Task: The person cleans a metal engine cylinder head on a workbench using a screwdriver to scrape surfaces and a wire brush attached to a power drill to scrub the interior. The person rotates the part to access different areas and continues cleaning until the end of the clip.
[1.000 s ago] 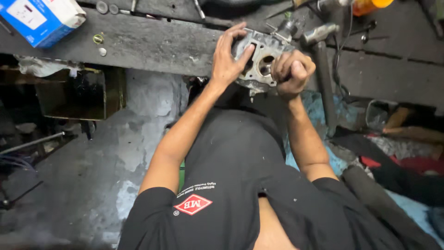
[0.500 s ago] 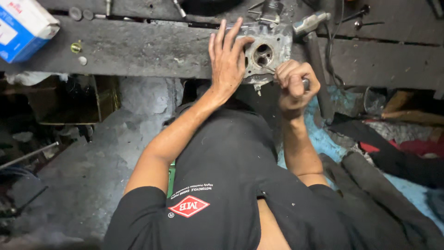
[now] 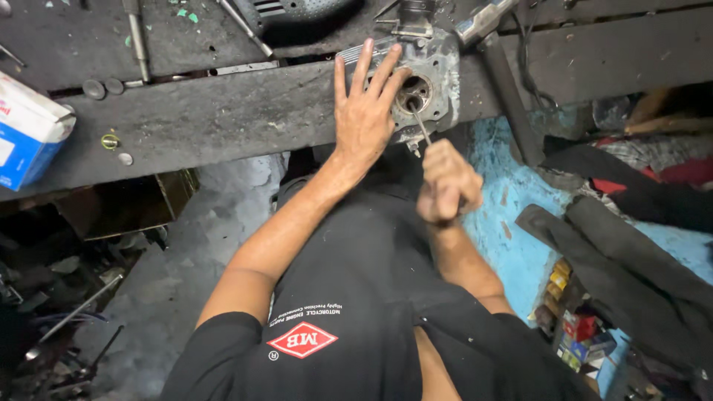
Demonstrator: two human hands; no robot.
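A grey metal engine part (image 3: 434,78) with a round opening lies at the front edge of a dark wooden workbench (image 3: 223,119). My left hand (image 3: 364,111) rests flat on its left side, fingers spread, holding it down. My right hand (image 3: 445,182) is closed around the handle of a thin metal tool (image 3: 420,122), below the bench edge. The tool's shaft angles up and its tip reaches into the round opening of the part.
A blue and white box (image 3: 26,137) sits at the bench's left end. Small washers and a brass nut (image 3: 110,141) lie nearby, with long metal tools (image 3: 137,41) farther back. A hammer (image 3: 490,44) lies right of the part. Dark cloths (image 3: 631,252) lie on a blue surface at right.
My right hand has dropped away from the part and now holds a thin tool pointing into its opening. My left hand stays pressed on the part. The view has shifted lower.
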